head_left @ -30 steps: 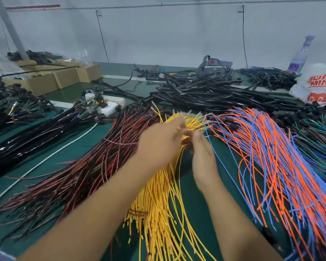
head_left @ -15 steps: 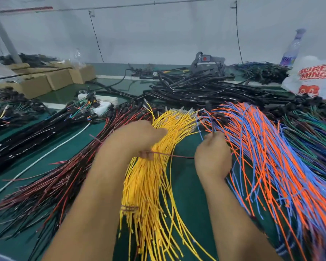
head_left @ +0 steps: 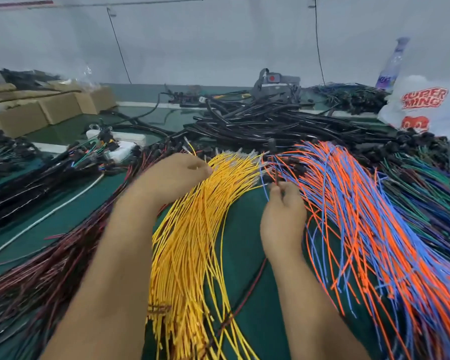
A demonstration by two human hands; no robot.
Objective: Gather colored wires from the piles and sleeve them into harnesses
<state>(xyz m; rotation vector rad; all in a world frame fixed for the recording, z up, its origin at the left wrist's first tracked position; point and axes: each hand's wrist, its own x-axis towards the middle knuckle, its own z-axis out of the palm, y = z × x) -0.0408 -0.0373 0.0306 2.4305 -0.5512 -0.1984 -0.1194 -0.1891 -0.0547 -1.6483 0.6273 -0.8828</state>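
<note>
While left hand [head_left: 172, 175] fingers curl into yellow wires [head_left: 192, 229], right hand [head_left: 281, 211] pinches orange and blue wires [head_left: 348, 203]; black sleeving [head_left: 257, 120] heaped behind on bench [head_left: 244, 242].

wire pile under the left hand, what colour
Yellow wire pile, clearest in the head view.

White plastic bag [head_left: 426, 105] at far right of the worktop [head_left: 244, 229]: red block lettering in 2 lines, "SUPER" over "MING", the last letters running off at a fold, so the word may go on. Below it a red-orange printed figure, partly hidden, not readable as text. Bottle [head_left: 392, 66] behind the bag carries a purple label, too blurred to read.
</note>
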